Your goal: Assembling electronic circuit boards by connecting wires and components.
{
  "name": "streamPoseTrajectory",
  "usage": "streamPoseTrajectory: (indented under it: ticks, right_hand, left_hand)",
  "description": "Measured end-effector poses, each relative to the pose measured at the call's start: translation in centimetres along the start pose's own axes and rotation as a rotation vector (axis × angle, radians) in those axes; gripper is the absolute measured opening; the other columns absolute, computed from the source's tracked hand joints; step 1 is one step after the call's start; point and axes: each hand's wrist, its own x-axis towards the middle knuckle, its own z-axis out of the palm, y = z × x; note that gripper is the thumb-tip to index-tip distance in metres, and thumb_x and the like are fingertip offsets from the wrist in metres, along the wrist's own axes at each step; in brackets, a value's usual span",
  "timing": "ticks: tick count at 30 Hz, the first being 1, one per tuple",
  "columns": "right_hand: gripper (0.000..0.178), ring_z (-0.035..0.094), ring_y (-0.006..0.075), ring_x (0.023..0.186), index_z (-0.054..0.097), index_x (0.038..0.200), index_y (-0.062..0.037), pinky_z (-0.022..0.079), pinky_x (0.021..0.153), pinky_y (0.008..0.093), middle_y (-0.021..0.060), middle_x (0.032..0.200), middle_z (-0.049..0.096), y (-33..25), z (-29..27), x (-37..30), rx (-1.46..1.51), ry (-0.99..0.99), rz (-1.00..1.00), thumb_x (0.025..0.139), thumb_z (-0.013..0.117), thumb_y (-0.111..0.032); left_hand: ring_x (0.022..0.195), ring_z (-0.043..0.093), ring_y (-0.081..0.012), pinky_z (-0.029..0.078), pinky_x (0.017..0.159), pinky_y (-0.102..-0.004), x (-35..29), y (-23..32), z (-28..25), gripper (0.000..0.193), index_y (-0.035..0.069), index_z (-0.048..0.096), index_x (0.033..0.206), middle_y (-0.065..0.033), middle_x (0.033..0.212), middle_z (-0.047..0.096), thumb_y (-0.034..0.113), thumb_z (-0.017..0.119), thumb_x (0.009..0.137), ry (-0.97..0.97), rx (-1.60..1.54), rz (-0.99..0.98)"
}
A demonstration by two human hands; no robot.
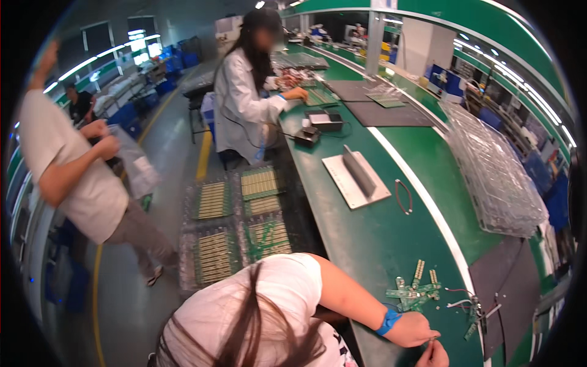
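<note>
1. My left hand (413,330), blue wristband (387,320) on it, sits low on the green table (367,244) with the fingers curled in. They meet my right hand (434,355) over something tiny, and I can't tell what it is or whether it's truly pinched.
2. The right hand is cut off by the lower edge. Only the knuckles show, so I can't tell how far it's closed.
3. Just beyond my left hand is a heap of small green boards (413,293), lying flat on the table and overlapping. Two slim comb-like strips (419,269) at the top of the heap run lengthwise away from me, tilted a little to the right.
4. To the right, more board pieces with thin wires (474,306) trail onto a dark mat (513,287). The details are too small to make out.
5. Farther up the table are a grey metal plate (356,177) with a raised ridge and a loose loop (403,196) beside it.
6. On the right is a stack of clear plastic trays (495,177). I can't see what's in them.
7. Left of the table are clear trays (238,226) holding rows of green boards.
8. A co-worker in a white coat (244,98) is at the far end, and another person (67,165) is blurred at the left.
</note>
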Motion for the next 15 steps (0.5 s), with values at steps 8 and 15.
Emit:
streamPoseTrajectory:
  ticks: [8, 15]
  right_hand:
    - [0.013, 0.063, 0.0316, 0.065, 0.069, 0.089, -0.0012, 0.050, 0.059, 0.0361, 0.0170, 0.078, 0.066, 1.6, -2.4, -0.3, 0.133, 0.108, 0.116, 0.086, 0.064, -0.013]
    - [0.013, 0.063, 0.0282, 0.062, 0.069, 0.085, -0.0002, 0.050, 0.058, 0.0344, 0.0160, 0.075, 0.066, 0.8, -3.7, -1.1, 0.144, 0.130, 0.089, 0.086, 0.066, -0.013]
  left_hand:
    - [0.058, 0.056, -0.0351, 0.043, 0.050, -0.0442, 3.0, 2.8, 1.5, 0.033, -0.006, 0.056, 0.113, -0.0173, 0.061, 0.055, 0.009, 0.053, 0.083, 0.099, -0.064, 0.004]
    - [0.059, 0.058, -0.0352, 0.045, 0.051, -0.0441, 2.7, 4.3, 1.4, 0.032, -0.005, 0.058, 0.111, -0.0178, 0.063, 0.058, 0.010, 0.055, 0.083, 0.042, -0.004, -0.006]
